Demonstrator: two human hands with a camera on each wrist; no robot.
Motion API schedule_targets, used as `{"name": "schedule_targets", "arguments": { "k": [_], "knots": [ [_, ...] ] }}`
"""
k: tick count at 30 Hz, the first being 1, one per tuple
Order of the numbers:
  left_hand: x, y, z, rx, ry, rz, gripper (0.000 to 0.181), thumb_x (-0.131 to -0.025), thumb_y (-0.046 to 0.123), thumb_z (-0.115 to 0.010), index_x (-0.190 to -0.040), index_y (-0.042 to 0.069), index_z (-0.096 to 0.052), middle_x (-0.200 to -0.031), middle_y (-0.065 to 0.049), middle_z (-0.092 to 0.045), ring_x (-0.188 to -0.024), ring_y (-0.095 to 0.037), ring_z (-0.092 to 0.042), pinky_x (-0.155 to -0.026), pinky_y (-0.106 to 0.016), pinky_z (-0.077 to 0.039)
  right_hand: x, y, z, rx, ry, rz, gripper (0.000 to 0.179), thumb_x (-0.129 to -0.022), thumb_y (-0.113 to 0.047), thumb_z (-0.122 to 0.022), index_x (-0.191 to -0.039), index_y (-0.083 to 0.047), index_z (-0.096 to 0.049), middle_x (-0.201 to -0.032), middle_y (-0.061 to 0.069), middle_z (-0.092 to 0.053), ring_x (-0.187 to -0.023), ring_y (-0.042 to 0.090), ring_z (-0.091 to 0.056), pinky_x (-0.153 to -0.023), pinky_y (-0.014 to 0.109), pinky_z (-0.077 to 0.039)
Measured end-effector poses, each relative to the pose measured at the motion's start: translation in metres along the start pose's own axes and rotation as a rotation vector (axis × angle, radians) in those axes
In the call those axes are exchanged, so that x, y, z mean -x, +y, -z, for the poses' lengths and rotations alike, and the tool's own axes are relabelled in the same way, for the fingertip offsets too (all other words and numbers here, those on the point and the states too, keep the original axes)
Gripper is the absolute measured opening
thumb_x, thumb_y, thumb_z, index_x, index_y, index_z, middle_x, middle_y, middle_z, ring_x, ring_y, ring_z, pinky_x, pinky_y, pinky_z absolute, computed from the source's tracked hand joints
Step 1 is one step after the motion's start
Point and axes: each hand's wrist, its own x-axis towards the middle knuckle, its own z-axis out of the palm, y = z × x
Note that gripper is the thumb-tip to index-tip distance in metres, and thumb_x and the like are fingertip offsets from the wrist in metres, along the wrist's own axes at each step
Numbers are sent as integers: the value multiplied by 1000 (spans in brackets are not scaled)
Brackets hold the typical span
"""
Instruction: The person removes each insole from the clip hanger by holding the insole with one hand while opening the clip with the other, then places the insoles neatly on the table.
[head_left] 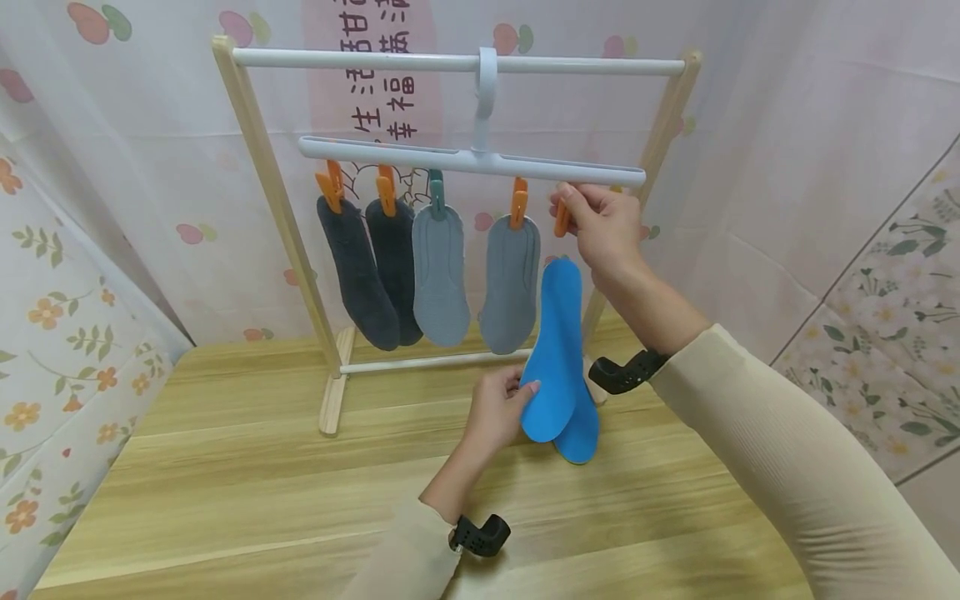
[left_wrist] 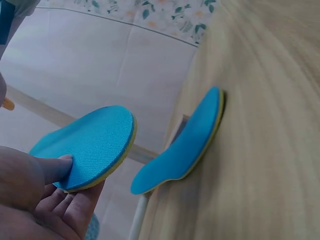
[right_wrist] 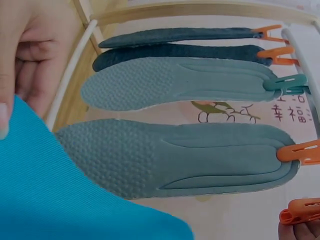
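Note:
My left hand pinches the wide end of a blue insole, thumb on its face and fingers behind. The insole stands upright, its narrow end just below my right hand. That hand holds an orange clothespin under the right part of a white hanger. In the right wrist view the clothespin sits above my fingertips, apart from the blue insole. A second blue insole lies on the table, partly hidden in the head view by the first.
Two dark insoles and two grey insoles hang from the hanger by orange and green clothespins. The hanger hooks over the white bar of a wooden rack standing on the wooden table. Patterned curtains surround it.

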Motion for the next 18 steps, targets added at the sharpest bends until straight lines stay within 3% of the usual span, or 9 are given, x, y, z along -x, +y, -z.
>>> {"name": "schedule_targets", "arguments": {
  "k": [12,18],
  "knots": [
    [4,-16,-5,-45,-26,54,21,-98,12,-66,-106,-5,-74,-93,-18,-77,-83,-18,-73,-72,-26,-58,-2,4,4,-41,-2,-7,39,-99,-30,-64,-125,-2,-70,-109,10,-72,-96,18,-66,-105,36,-53],
    [3,-27,-4,-62,-31,122,24,-97,13,-67,-112,-6,-73,-102,-20,-76,-94,-27,-74,-80,-32,-60,-3,5,4,-51,0,1,37,-99,-28,-64,-124,-1,-71,-103,8,-71,-91,18,-64,-105,38,-53]
  ]
}}
